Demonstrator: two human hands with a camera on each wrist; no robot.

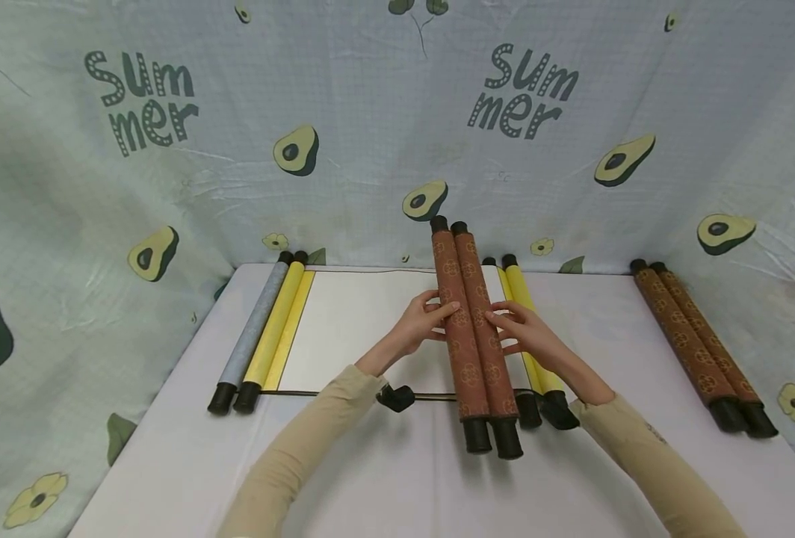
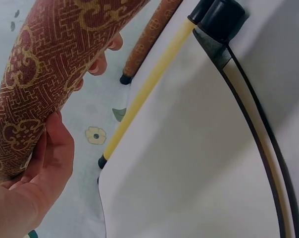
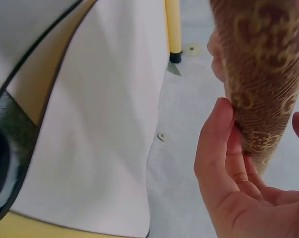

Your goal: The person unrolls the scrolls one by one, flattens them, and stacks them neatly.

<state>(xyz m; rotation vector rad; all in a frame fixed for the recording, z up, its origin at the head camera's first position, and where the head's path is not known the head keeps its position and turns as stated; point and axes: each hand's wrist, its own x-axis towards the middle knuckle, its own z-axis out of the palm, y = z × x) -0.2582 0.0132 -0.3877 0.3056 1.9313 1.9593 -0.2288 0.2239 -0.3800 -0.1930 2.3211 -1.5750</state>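
Note:
Above the white table a reddish-brown brocade scroll, rolled from both ends into a left roll [image 1: 463,359] and a right roll [image 1: 489,340] with black knobs, is held up at a slant. My left hand [image 1: 416,323] grips the left roll near its middle, thumb in front. On the other side, my right hand [image 1: 530,334] holds the right roll. In each wrist view the brocade [image 2: 50,69] lies against the fingers, which curl behind it. Beneath is an unrolled scroll with a blank white sheet [image 1: 357,329]; the held scroll partly covers it.
The unrolled scroll's left end has a yellow roll [image 1: 275,329] beside a blue-grey roll [image 1: 255,336]; another yellow roll [image 1: 520,288] lies at its right. A second brown patterned scroll [image 1: 690,336] rests at the table's right. Avocado-print cloth [image 1: 364,97] hangs behind.

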